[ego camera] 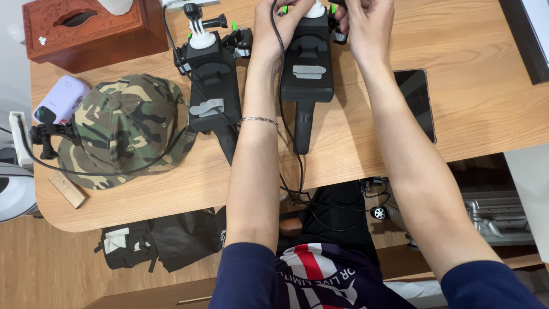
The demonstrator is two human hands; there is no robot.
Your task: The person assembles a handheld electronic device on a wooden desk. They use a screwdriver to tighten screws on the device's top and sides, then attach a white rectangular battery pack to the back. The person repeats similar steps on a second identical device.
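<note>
Two black hand-held gripper devices lie side by side on the wooden table point(469, 86). My left hand point(274, 28) and my right hand point(369, 26) are both at the far end of the right-hand device point(309, 68), fingers closed around its white mount and front parts at the top edge of view. A black cable point(283, 103) runs from there down along my left forearm and off the table. The left-hand device point(213, 80) lies untouched, with a white mount and a black camera bracket on top.
A camouflage cap point(123, 129) with a mount clipped to its brim lies at the left. A carved wooden tissue box point(91, 31), a lilac power bank point(60, 97), a small wooden block point(67, 190) and a dark tablet point(417, 100) also sit on the table. Black bags point(160, 237) lie on the floor.
</note>
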